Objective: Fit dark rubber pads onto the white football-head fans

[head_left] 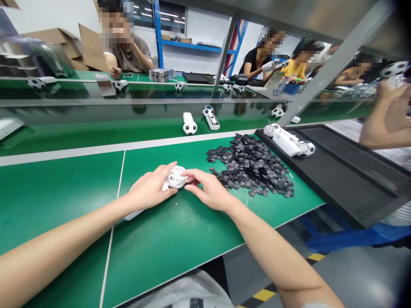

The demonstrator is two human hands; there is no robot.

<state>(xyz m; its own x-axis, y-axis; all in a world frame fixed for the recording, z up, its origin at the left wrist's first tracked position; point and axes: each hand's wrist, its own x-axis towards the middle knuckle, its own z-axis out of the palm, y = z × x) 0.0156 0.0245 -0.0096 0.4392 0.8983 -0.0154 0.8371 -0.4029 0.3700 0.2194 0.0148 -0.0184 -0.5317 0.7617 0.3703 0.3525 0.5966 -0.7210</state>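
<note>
A white plastic piece with a ball-shaped, perforated head lies on the green tabletop in front of me. My left hand is wrapped round it, and the end of its long white body shows beneath my wrist. At the ball's right side is my right hand, thumb and fingers bent close together. Something small and dark shows at those fingertips, too small to make out. Just beyond my right hand spreads a heap of small black plastic pieces.
A black tray on the right carries white ball-headed pieces. Two football-headed pieces lie on the green conveyor beyond my table. Co-workers sit across it, and another person's raised hand is at far right. A slanting metal post stands there.
</note>
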